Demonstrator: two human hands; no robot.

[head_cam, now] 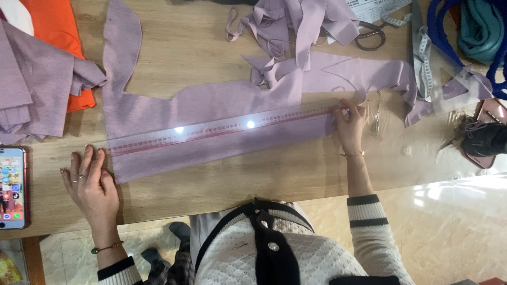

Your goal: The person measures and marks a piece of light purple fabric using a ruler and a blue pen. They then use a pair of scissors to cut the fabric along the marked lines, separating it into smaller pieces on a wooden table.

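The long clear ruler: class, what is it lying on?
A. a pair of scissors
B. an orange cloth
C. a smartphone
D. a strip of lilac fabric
D: the long clear ruler lies flat along the strip of lilac fabric on the wooden table, with the left hand at one end and the right hand at the other.

Matt lilac knit cloth on a smooth wood-grain table w/ slight sheen, clear glossy plastic ruler catching 2 light glares, glossy phone screen, shiny polished tile floor, matt orange cloth at top left.
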